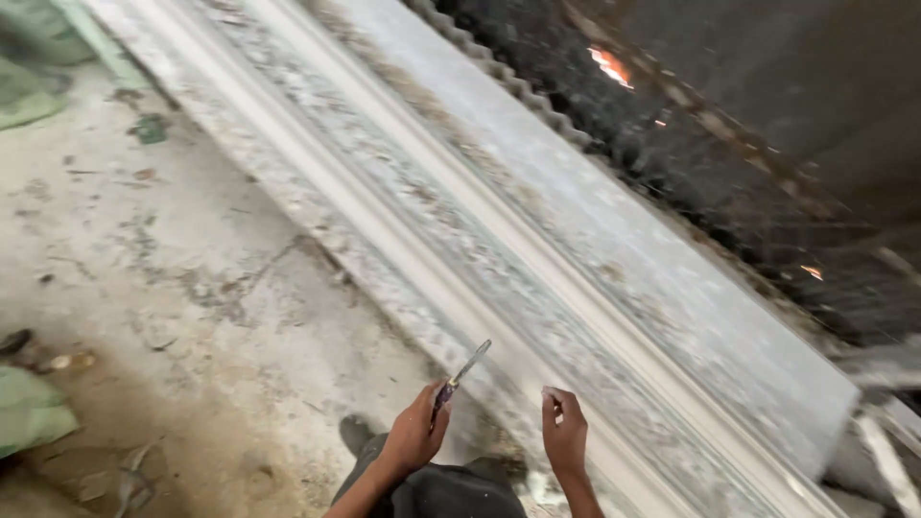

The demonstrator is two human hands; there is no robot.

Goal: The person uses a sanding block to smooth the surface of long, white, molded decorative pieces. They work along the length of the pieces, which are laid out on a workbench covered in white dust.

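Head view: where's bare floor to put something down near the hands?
Bare concrete floor lies left of the long moulded slab, between it and the green scraps. Crowded low centre: left hand with blade tool, right hand, shoe.

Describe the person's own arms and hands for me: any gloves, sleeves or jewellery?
Both are bare: the left hand and right hand wear no gloves, and no sleeves cover the forearms as far as the frame's bottom edge. No watch, ring or band shows, though the picture is blurred. Below the arms lies dark clothing.
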